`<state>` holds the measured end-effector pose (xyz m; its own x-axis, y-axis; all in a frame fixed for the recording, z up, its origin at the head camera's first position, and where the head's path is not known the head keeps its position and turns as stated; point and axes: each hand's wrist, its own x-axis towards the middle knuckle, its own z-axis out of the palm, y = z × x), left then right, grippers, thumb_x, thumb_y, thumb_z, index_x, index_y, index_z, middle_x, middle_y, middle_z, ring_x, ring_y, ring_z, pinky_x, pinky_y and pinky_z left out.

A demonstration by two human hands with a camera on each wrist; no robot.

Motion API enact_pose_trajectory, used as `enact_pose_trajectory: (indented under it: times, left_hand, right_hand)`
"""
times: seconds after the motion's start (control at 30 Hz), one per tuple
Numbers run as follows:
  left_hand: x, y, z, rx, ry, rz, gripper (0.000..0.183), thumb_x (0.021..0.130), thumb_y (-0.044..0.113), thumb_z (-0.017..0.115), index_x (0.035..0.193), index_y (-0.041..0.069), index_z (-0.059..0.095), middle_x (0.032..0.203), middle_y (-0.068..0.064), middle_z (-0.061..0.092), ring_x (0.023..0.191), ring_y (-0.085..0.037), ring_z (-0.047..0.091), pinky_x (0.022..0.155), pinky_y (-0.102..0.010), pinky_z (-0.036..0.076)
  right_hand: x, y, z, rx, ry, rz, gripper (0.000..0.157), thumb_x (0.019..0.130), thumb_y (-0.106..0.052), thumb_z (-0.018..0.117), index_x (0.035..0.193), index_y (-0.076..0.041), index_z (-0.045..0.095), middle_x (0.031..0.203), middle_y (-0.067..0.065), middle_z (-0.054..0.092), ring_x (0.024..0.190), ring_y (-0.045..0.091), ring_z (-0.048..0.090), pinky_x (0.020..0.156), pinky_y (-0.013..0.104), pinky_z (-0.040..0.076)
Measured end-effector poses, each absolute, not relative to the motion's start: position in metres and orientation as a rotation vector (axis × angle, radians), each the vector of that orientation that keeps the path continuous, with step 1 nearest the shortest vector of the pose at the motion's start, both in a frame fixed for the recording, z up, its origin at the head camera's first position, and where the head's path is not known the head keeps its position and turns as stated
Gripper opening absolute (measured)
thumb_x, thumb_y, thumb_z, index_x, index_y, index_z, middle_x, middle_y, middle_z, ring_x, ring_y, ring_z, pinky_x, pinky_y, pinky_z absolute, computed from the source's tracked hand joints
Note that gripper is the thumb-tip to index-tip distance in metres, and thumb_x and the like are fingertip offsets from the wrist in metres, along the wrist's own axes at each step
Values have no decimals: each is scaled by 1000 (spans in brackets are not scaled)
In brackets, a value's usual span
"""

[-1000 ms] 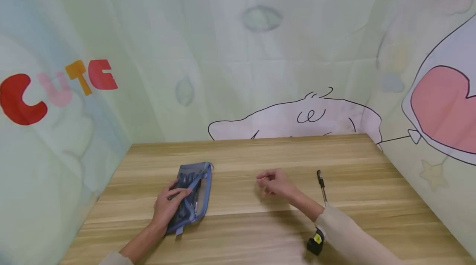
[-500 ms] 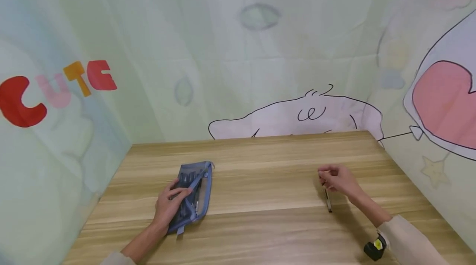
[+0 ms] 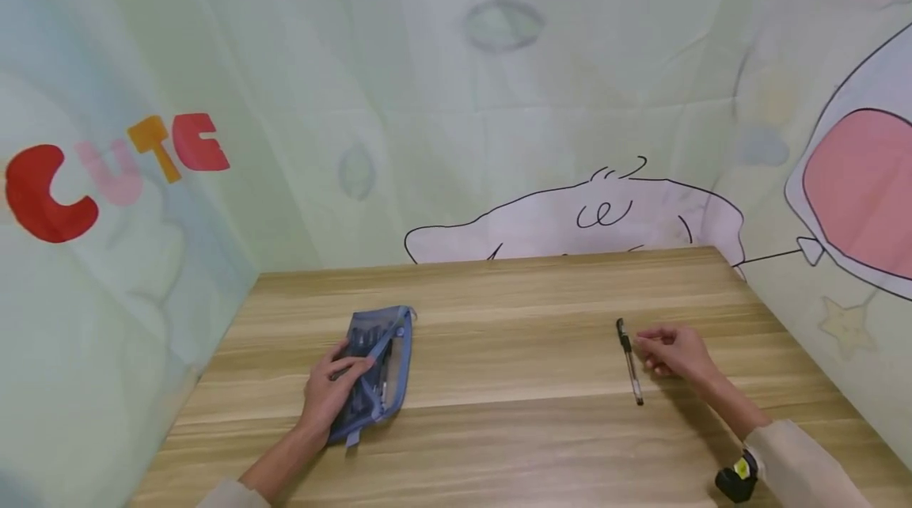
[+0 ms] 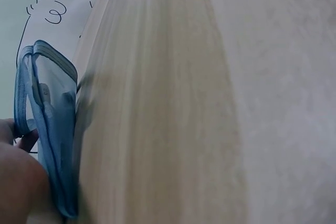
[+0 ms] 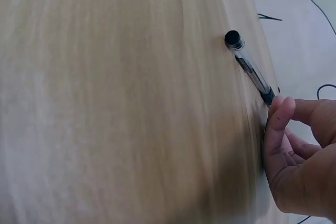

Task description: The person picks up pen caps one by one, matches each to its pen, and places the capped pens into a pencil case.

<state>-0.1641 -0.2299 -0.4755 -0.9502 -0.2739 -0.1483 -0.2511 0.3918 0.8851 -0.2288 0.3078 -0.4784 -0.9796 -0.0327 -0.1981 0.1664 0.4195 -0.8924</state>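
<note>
A blue mesh pencil case lies on the left half of the table, its zipper undone and several dark items inside. My left hand grips it from the left, thumb at the edge of the opening; in the left wrist view the case partly hides the fingers. On the right lies a gel pen with a clear barrel and black ends. Just right of its far, dark half is my right hand, fingers loosely bent. In the right wrist view the fingertips overlap the far part of the pen.
The wood-grain table backs onto a printed fabric curtain on three sides. A small black device with a yellow mark sits at the right sleeve.
My right hand has gone from mid-table rightward to the pen, passed over its far end, and now stands just right of it. The left hand stays on the pencil case.
</note>
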Motion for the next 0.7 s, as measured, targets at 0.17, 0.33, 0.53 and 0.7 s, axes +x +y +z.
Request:
enact_pose_trajectory:
  times: [0.17,0.33,0.53,0.7]
  left_hand:
    - [-166,-230,-476,492,-2599,-1651,47,92,39,74,117,-1,74,166,-12,35,156,-41,19,125,-61,17]
    - [-166,-230,-476,492,-2609,-1646,47,92,39,74,117,-1,74,165,-13,35,156,-41,20,124,-62,17]
    - [-165,-229,-475,494,-2604,-1645,47,92,39,75,116,-1,75,165,-13,35,156,-41,20,123,-62,18]
    - [-165,-230,-475,496,-2606,-1641,47,92,40,75,116,-1,75,165,-12,35,156,-41,19,124,-62,17]
  right_hand:
    - [-234,304,-480,129,2502,-1558,41,98,-15,68,124,16,62,76,-1,72,62,6,65,53,21,56]
    - [-237,299,-479,156,2457,-1554,41,97,-16,70,122,16,62,78,0,72,64,7,65,54,22,56]
    - [-240,294,-480,161,2475,-1522,42,95,-23,73,117,12,66,74,-2,70,62,7,63,53,22,55]
    - [-239,291,-478,141,2536,-1461,44,89,-27,81,111,8,70,70,-3,70,60,9,62,51,24,55]
